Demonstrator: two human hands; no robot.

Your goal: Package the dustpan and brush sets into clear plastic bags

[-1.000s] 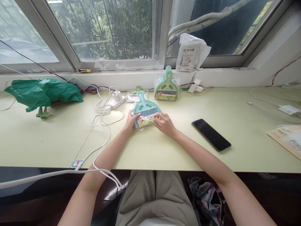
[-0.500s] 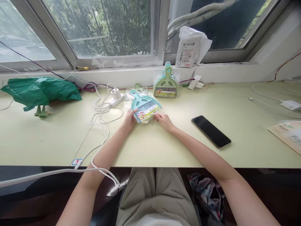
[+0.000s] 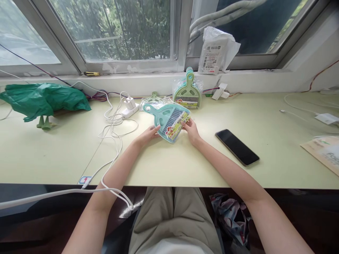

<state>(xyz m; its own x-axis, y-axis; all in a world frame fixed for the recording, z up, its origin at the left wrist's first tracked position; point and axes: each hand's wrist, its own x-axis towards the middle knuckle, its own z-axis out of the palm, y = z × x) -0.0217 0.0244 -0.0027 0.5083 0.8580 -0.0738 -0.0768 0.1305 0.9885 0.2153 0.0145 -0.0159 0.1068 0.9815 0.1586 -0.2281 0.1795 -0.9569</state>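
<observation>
Between my two hands is a light blue mini dustpan and brush set (image 3: 167, 120) in a clear wrapper with a printed label. It is tilted, its looped handle pointing to the upper left. My left hand (image 3: 151, 135) grips its lower left side, thumb on top. On the right edge, near the label, my right hand (image 3: 191, 129) holds it with bent fingers. Just behind lies a green wrapped dustpan set (image 3: 154, 97), partly hidden by the blue one. A row of wrapped dustpan sets (image 3: 188, 92), a green one in front, stands upright against the wall.
A black phone (image 3: 237, 147) lies to the right. On the left are tangled white cables (image 3: 113, 123), a power strip (image 3: 130, 111) and a green plastic bag (image 3: 47, 100). A white parcel (image 3: 214, 53) rests on the sill. A paper packet (image 3: 323, 150) sits far right.
The blue dustpan set has turned, its handle swinging left, and has shifted slightly right and closer. Both hands have moved with it, the right one higher along its edge.
</observation>
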